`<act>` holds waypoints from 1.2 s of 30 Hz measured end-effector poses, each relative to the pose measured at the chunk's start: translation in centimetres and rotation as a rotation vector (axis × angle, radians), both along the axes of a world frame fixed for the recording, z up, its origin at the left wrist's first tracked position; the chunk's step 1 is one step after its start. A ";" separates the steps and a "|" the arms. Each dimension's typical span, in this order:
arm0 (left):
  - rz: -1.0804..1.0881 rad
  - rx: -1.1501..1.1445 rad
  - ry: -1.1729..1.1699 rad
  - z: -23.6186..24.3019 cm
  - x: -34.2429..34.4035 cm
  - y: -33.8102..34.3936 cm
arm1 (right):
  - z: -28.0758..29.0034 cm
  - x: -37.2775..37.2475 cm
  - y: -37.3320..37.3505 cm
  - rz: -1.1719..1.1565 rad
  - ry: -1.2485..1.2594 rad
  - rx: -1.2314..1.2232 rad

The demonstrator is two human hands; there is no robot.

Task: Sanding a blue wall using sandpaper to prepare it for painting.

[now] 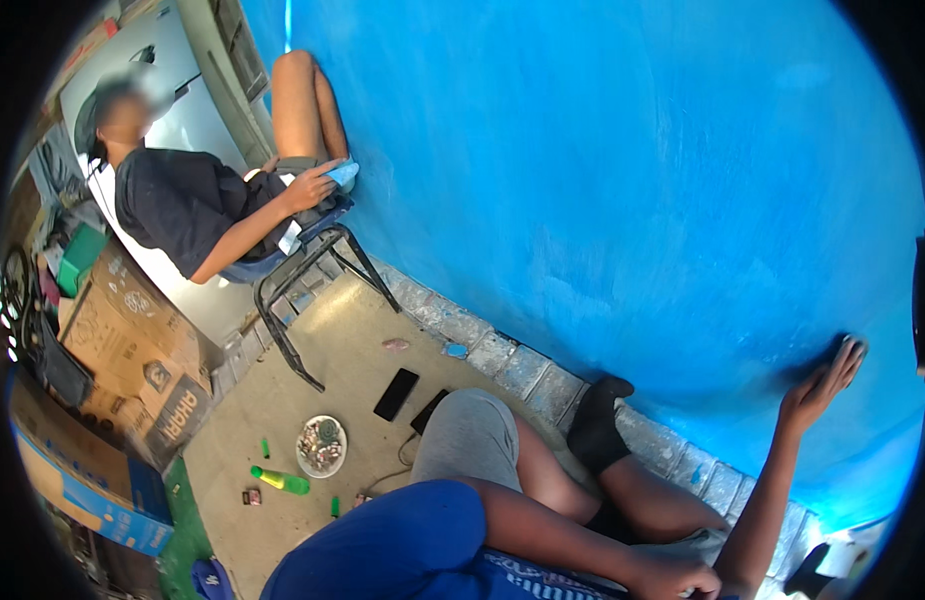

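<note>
My right hand (825, 385) reaches out at the right and presses against the blue wall (622, 180). Its fingers are close together, and a small dark thing shows at their tips, too small to name. My left hand (679, 578) lies low in the picture, curled closed beside my right forearm; what it holds, if anything, is hidden. My left arm crosses in front of my body from a blue sleeve. My bent legs, in grey shorts, are beside the wall, and a foot in a black sock (596, 430) rests at its base.
Another person (172, 205) sits on a metal-framed chair (282, 330) at the upper left, holding a light blue piece (343, 173). Near my knee lie a phone (395, 394), a round white dish (308, 470) of small bits and a green bottle (282, 481). Cardboard boxes (122, 330) stand left.
</note>
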State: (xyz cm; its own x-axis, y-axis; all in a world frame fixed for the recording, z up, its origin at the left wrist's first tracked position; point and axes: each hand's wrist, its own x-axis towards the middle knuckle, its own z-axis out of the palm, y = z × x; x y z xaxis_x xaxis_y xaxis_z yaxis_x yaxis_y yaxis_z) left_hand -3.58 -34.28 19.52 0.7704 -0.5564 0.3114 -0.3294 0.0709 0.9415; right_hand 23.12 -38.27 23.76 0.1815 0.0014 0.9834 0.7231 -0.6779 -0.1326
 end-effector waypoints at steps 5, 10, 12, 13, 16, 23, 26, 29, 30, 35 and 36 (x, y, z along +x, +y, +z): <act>0.107 -0.070 -0.055 -2.4 0.8 7.0 | -10.0 -0.8 -1.1 -0.026 0.153 -0.151; 0.549 0.399 0.041 -8.9 1.9 19.1 | -14.5 -1.2 -1.0 0.037 0.249 -0.072; 0.696 0.654 0.080 -12.2 1.6 24.0 | -9.4 -1.5 -0.8 0.036 0.164 -0.111; 0.708 0.663 0.082 -14.9 1.1 26.5 | -7.0 -1.4 -0.9 0.048 0.168 -0.068; 0.974 0.885 0.107 -20.7 -0.5 30.8 | -4.9 -2.0 0.2 0.123 0.168 0.022; 0.842 0.956 0.409 -23.4 2.5 27.2 | -16.1 -1.8 -0.3 0.122 0.314 -0.121; 0.672 1.040 0.491 -22.6 2.7 27.7 | -11.6 -1.7 -0.1 0.216 0.280 -0.085; 0.525 1.130 0.555 -21.3 3.2 27.4 | -9.4 -1.7 -0.2 0.211 0.247 -0.016; 0.546 1.131 0.536 -21.0 3.2 27.1 | -9.2 -2.0 -0.5 0.191 0.239 0.015; 0.525 1.100 0.532 -21.7 3.3 26.9 | -15.7 -2.3 0.1 0.103 0.299 -0.258; 0.524 1.127 0.546 -21.5 2.8 27.0 | -14.5 -2.5 0.1 0.061 0.305 -0.253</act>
State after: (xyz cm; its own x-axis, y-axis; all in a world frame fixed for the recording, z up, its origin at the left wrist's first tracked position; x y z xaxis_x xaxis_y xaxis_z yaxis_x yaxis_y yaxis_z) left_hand -0.78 -7.26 -1.99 0.8463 0.0900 -0.5251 0.3512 -0.8354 0.4228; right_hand 20.61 -38.16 9.30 0.4573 0.2565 0.8515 0.7163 -0.6737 -0.1818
